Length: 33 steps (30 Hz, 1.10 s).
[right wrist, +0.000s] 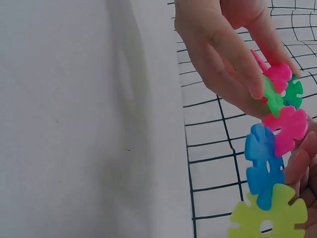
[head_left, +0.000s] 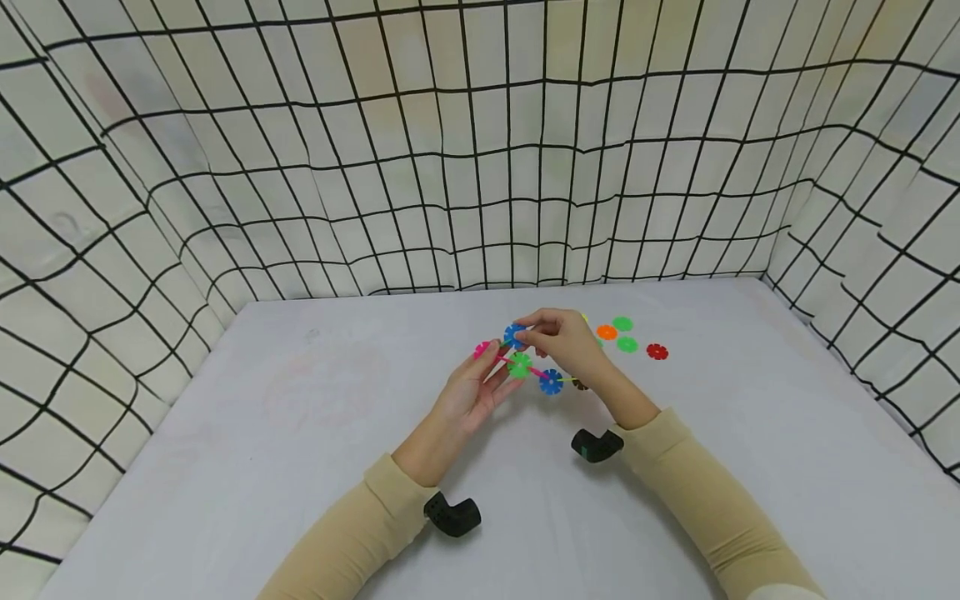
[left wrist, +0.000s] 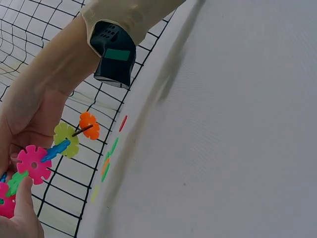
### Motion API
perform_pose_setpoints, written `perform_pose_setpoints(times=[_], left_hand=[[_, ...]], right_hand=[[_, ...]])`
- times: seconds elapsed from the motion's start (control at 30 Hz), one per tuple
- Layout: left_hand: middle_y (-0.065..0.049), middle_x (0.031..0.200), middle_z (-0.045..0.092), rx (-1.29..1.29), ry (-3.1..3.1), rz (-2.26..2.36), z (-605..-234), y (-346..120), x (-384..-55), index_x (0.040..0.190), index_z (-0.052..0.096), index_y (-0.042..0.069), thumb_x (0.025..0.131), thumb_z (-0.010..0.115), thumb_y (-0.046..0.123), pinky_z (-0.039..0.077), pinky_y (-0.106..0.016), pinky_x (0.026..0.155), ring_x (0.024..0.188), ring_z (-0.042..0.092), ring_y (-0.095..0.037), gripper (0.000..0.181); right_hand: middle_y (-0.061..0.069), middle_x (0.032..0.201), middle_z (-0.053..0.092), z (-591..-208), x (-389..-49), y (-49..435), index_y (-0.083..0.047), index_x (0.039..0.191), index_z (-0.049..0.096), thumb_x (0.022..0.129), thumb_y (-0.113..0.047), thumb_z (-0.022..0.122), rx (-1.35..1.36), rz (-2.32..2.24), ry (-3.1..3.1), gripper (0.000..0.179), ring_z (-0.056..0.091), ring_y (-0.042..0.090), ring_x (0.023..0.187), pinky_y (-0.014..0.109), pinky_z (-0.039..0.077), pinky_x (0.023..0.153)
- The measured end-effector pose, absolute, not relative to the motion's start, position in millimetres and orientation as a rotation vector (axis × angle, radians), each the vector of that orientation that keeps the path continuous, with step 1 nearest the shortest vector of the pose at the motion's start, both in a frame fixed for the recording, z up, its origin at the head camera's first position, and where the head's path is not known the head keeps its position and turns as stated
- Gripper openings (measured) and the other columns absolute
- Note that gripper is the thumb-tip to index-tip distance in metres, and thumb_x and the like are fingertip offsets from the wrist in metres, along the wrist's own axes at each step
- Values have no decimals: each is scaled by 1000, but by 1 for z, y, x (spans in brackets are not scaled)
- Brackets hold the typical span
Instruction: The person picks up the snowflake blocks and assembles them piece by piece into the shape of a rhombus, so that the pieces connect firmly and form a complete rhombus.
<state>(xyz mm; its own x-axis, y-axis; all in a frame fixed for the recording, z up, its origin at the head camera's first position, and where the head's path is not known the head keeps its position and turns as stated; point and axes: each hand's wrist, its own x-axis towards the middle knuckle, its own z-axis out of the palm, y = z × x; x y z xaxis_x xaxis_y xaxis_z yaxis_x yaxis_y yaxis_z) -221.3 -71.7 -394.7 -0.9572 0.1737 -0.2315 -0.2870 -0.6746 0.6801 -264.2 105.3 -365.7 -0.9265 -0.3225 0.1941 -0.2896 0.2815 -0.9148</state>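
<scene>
Slotted plastic snowflake discs are joined in a chain: a green disc [head_left: 519, 365], a blue one [head_left: 551, 382], a pink one [left wrist: 34, 164], a yellow one [left wrist: 66, 139] and an orange one [left wrist: 89, 125] among them. My left hand [head_left: 468, 398] holds this chain near one end, thumb on a green disc [right wrist: 273, 97] between two pink ones. Close by, my right hand [head_left: 566, 343] pinches another blue disc [head_left: 514, 336] with thumb and fingertips at the chain's end. Whether that disc is slotted in cannot be told. Fingers hide part of the chain.
Loose discs lie on the white table [head_left: 315, 433] beyond my right hand: a red disc [head_left: 657, 352], an orange disc [head_left: 607, 332], green ones and a yellow one partly hidden. White walls with a black grid [head_left: 487, 167] enclose the back and sides.
</scene>
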Motion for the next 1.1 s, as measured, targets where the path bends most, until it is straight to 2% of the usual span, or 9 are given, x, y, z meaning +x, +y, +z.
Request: perform_pose_setpoints(times=[0.17,0.3,0.43,0.53,0.63,0.83,0.97,1.1], left_hand=[[-5,112,64,-180,1129,2642,-393,-74,-222,117,57,7,110,50,15,57,-41,88,98,68,-18,12],[-8,118,62,-177,1196,2590,-393,-78,-222,136,52,3,110,47,9,49,-44,98,100,68,-20,27],[-16,132,57,-171,1270,2508,-393,-82,-223,151,41,-2,109,46,7,44,-45,102,102,69,-24,43],[-19,137,53,-164,1283,2466,-393,-84,-224,155,36,-2,109,46,6,43,-44,103,104,68,-25,48],[-18,134,53,-177,1277,2458,-394,-85,-226,155,34,-2,109,47,9,43,-42,104,103,67,-24,49],[-13,125,62,-210,1380,2438,-396,-83,-227,150,39,-4,110,49,15,51,-38,98,96,70,-18,45],[-10,112,67,-238,1423,2437,-396,-82,-226,146,45,-4,109,50,13,57,-32,87,89,71,-15,40],[-6,102,68,-269,1443,2452,-395,-83,-227,143,47,-4,108,52,12,59,-28,77,82,70,-13,39]], right_hand=[[6,84,74,-364,-265,106,0,116,74,98,-11,72,-613,-1761,2485,22,59,36,75,44,53,74],[7,87,74,-364,-265,107,0,118,73,98,-11,72,-646,-1720,2488,23,60,40,80,42,55,74],[10,89,73,-364,-265,107,-2,119,74,98,-12,71,-674,-1650,2520,23,63,34,81,43,55,74],[7,89,73,-364,-266,106,-5,118,76,98,-12,72,-708,-1585,2558,22,64,25,82,40,55,74],[3,90,74,-365,-266,105,-7,119,76,98,-12,72,-757,-1519,2595,22,65,22,82,33,55,72],[3,83,70,-363,-265,102,-7,123,75,99,-15,71,-801,-1392,2632,26,61,24,76,30,51,65],[8,88,73,-358,-267,108,-7,130,71,101,-18,67,-818,-1314,2645,30,66,31,83,34,54,71],[16,96,74,-354,-272,125,-6,131,68,104,-18,63,-828,-1327,2660,30,68,39,93,41,57,77]])
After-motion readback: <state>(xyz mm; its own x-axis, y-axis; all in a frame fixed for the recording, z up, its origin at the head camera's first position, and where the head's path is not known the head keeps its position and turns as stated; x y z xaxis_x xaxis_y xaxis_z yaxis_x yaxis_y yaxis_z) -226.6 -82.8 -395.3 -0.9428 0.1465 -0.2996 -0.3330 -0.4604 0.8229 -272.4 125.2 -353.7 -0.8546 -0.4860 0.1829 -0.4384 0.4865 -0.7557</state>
